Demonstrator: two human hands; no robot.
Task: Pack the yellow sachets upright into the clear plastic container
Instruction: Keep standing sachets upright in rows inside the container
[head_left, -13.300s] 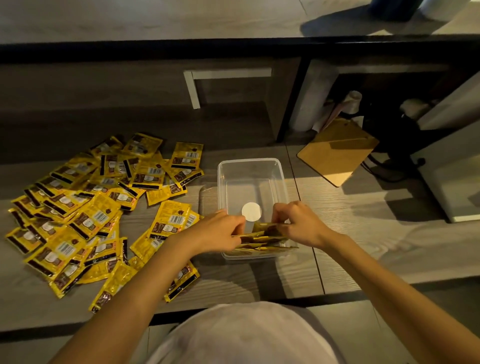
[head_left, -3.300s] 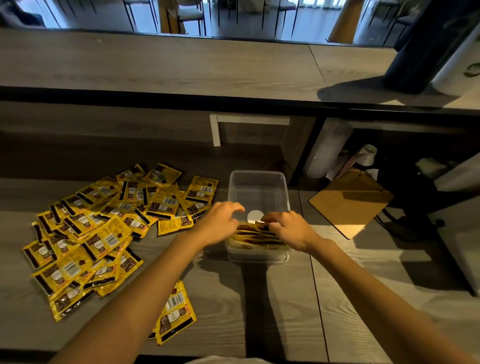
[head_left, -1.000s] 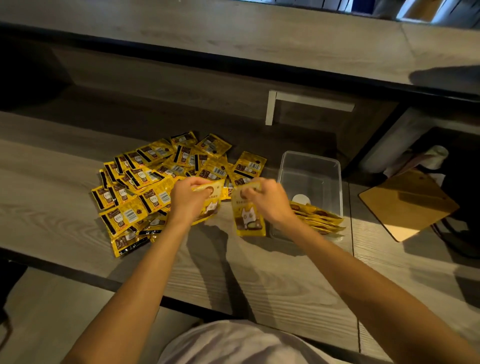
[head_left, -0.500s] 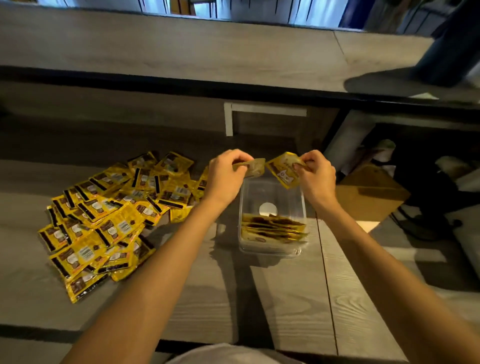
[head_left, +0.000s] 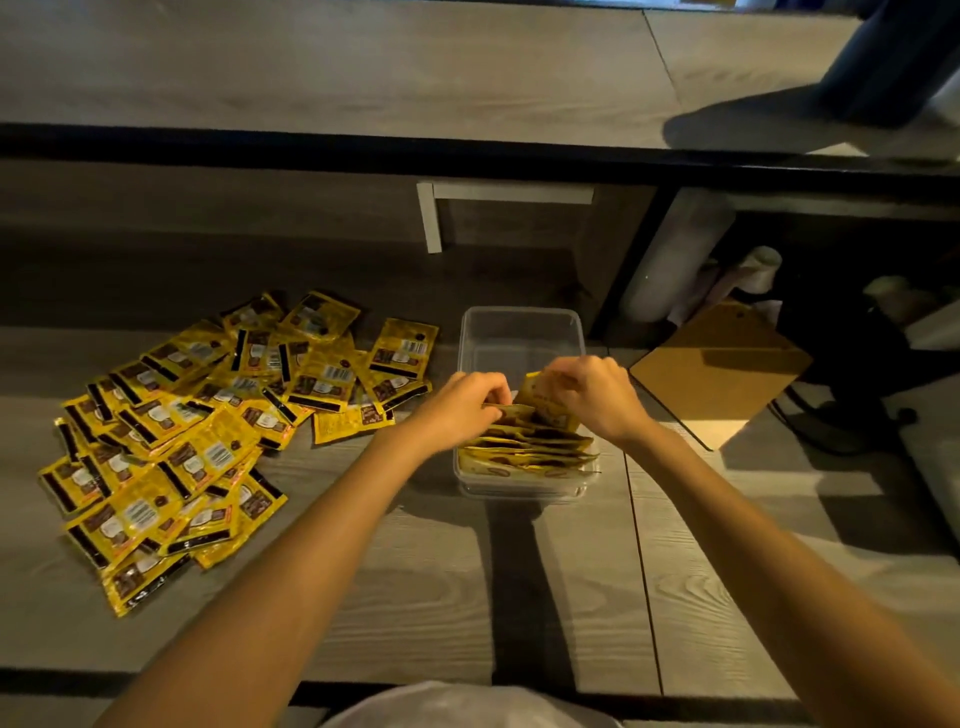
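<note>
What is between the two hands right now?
Head view: between the left hand and right hand are the yellow sachets they pinch, over the packed row in the clear container.

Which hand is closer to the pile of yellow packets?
Left. The left hand is just right of the pile; the right hand is farther right, over the container.

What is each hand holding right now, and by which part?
The right hand pinches a tilted sachet by its top edge, at the clear container. The left hand pinches a second sachet by its left end.
</note>
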